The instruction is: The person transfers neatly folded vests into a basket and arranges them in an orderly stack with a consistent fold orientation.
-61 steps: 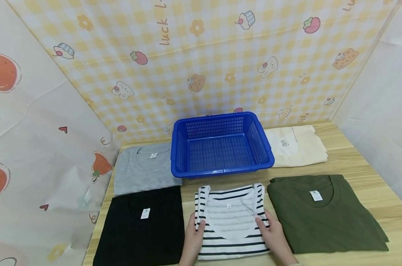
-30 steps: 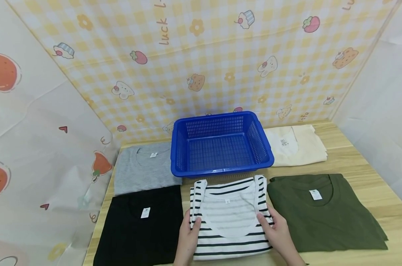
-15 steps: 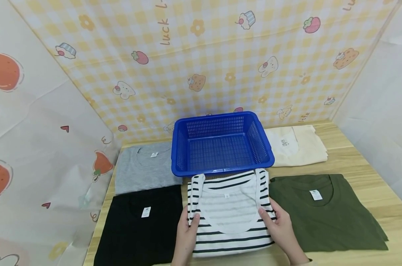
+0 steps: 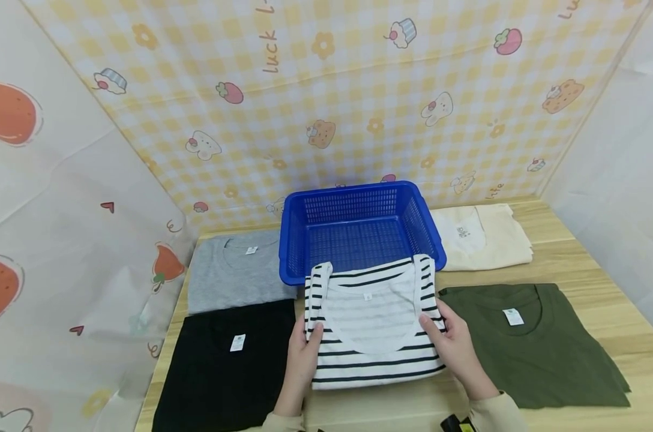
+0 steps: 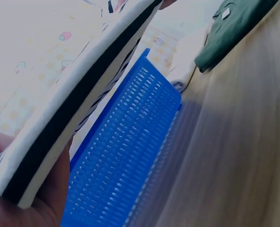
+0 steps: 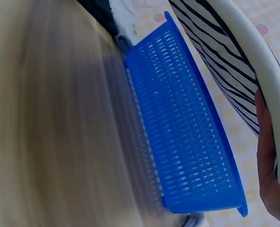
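A folded white shirt with black stripes (image 4: 375,360) is held level above the table, its collar end overlapping the front rim of the blue plastic basket (image 4: 296,281) in the head view. My left hand (image 4: 303,354) grips its left edge, thumb on top and fingers beneath. On the opposite edge, my right hand (image 4: 456,345) grips it the same way. Both wrist views show the striped shirt (image 5: 78,99) raised off the wooden surface, with the basket (image 6: 182,123) standing beyond it. The visible part of the basket's inside holds nothing.
Folded shirts lie around the basket: grey (image 4: 234,279) and black (image 4: 226,378) on the left, cream (image 4: 499,240) and dark green (image 4: 526,354) on the right. A checked cloth wall (image 4: 359,90) rises behind. The wooden table (image 4: 375,411) shows at the front.
Both hands have lifted the striped shirt from the table and carried it forward, so it now covers part of the basket's front rim. The basket and other shirts have stayed put.
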Tool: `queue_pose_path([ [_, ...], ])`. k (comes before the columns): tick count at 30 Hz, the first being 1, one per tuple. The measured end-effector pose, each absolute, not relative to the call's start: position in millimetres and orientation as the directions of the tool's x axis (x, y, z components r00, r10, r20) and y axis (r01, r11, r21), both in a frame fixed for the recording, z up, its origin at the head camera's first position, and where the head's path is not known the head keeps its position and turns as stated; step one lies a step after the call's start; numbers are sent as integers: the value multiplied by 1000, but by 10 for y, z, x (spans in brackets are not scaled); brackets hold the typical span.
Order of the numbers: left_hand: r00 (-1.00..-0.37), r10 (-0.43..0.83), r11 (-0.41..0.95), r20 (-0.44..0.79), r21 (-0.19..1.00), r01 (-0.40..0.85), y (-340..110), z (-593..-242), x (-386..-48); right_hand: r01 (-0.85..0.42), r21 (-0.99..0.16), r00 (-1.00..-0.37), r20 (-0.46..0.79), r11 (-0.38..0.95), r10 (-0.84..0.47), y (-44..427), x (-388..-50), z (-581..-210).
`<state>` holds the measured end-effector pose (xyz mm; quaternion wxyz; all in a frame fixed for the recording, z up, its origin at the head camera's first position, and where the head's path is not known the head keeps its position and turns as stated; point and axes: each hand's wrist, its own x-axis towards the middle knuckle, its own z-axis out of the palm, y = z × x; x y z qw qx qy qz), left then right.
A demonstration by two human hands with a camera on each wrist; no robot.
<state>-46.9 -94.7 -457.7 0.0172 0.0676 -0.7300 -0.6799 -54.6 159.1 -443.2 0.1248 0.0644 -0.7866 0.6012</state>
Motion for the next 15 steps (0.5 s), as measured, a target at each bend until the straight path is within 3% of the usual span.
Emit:
queue_pose_path([
  [6, -994, -105, 78, -18, 997, -27, -967, -4520, -645, -219, -941, -971, 235, 257, 32, 1594, -692, -4370],
  [15, -997, -70, 109, 29, 994, 21, -994, -4452, -890, -269, -912, -962, 273, 310, -31, 1603, -954, -4309],
])
